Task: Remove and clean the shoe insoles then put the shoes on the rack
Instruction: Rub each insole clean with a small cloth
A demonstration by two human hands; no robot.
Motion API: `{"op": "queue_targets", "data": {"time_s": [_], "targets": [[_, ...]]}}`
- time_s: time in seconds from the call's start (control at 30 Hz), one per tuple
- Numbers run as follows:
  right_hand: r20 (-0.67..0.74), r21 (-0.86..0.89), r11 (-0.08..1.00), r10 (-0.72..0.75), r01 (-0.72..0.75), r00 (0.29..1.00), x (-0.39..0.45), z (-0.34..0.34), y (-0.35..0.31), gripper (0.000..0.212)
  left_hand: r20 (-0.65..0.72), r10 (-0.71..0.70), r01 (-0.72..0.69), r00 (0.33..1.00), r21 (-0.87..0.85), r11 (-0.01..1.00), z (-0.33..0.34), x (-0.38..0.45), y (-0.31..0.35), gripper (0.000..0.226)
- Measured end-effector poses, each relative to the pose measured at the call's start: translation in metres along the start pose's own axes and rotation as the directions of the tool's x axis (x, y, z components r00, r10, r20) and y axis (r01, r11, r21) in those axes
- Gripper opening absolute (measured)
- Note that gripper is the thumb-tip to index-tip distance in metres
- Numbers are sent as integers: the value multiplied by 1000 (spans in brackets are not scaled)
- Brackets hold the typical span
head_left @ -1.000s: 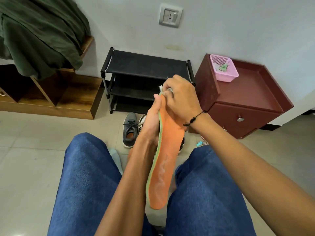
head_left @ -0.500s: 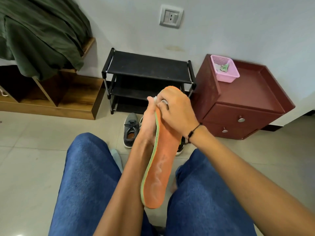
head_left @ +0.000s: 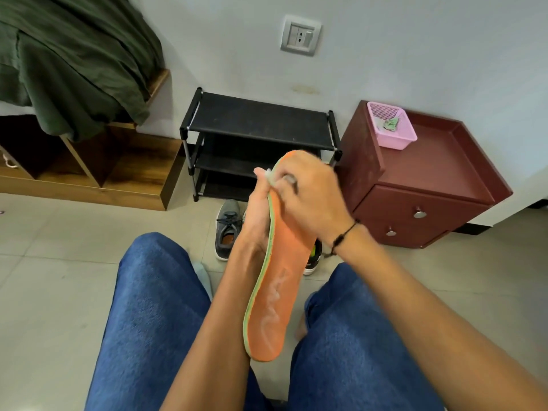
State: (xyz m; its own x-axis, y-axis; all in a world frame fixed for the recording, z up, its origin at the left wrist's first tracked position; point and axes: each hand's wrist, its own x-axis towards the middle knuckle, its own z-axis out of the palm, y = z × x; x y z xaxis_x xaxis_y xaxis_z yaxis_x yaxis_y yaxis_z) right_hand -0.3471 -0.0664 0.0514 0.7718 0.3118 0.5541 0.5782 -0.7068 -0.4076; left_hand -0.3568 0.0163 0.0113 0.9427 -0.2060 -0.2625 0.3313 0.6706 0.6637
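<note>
The left hand (head_left: 256, 215) grips the orange insole (head_left: 278, 280) above the lap while the right hand (head_left: 311, 197) pinches a white wipe (head_left: 269, 174) against its toe; light and flexible, support it along its edges.

A person's right hand (head_left: 308, 197) slides back from the toe of an orange insole (head_left: 278, 280) toward its middle, uncovering the frayed tip, while the left hand (head_left: 258, 215) lowers the insole slightly between the knees.
</note>
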Motion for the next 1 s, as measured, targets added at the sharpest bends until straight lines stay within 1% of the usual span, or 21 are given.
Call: {"op": "queue_targets", "data": {"time_s": [0.03,0.07,0.13,0.2,0.23,0.27,0.3,0.37,0.4,0.43,0.5,0.53,0.57,0.6,0.67,0.73,0.8,0.83,0.9,0.97,1.0], "targets": [[57,27,1000,-6,5,998,-7,6,-5,18,-36,34,-31,999,82,996,-2,4,0,57],[86,40,999,-10,6,996,-10,10,-6,14,-36,53,-49,998,114,992,-4,7,-1,51],[96,12,999,-30,29,995,-6,11,3,12,-27,61,-57,998,123,991,-1,7,-5,51],[58,-62,997,-33,36,998,5,6,16,12,-1,48,-48,999,12,999,4,2,-8,55],[41,-100,995,-18,22,999,10,4,19,12,39,20,-18,999,-39,999,5,-1,-8,57],[29,-127,992,-3,6,1000,14,3,22,13,73,-19,24,997,-63,998,5,-3,-7,61],[20,-148,989,6,-3,1000,17,5,23,16,88,-31,36,996,-55,998,4,-3,-8,65],[-7,-184,983,14,-15,1000,17,10,26,29,115,-73,80,991,-58,995,-2,-3,-7,72],[-31,-206,978,37,-43,999,18,12,31,33,121,-104,110,987,-50,993,-3,-4,-7,75],[-58,-221,969,96,-107,994,21,11,37,32,135,-129,135,982,-40,990,-4,-5,-8,78],[-108,-194,941,261,-278,959,28,4,48,23,143,-151,155,978,-21,988,-6,-7,-9,81],[-133,-160,938,289,-309,948,29,-1,50,19,153,-144,149,978,-22,989,-5,-7,-8,81],[-148,-121,955,252,-271,956,27,-4,45,17,153,-119,125,981,-31,992,-7,-5,-7,80],[-140,-80,979,177,-189,974,22,-5,35,15,144,-79,87,986,-46,995,-8,-4,-5,78],[-45,-12,1000,25,-26,999,-1,-3,6,17,93,-13,21,996,-89,996,-11,-1,-3,73],[73,17,999,-48,47,996,-28,5,-13,18,42,14,-11,999,-71,997,-13,1,-4,66],[98,-16,996,-83,85,992,-37,12,-14,18,55,23,-18,998,-88,996,-12,1,-6,57],[86,-68,993,-88,94,992,-33,14,-8,17,33,21,-17,999,-99,995,-9,0,-7,54],[63,-222,973,-52,64,997,-13,11,9,16,-11,14,-15,1000,-93,996,-4,-2,-6,57],[55,-358,934,24,-3,998,10,3,28,17,5,0,0,1000,-82,997,3,-6,-4,63],[60,-381,923,89,-60,994,20,-2,36,17,16,-17,18,1000,-61,998,7,-8,-3,66]]}}
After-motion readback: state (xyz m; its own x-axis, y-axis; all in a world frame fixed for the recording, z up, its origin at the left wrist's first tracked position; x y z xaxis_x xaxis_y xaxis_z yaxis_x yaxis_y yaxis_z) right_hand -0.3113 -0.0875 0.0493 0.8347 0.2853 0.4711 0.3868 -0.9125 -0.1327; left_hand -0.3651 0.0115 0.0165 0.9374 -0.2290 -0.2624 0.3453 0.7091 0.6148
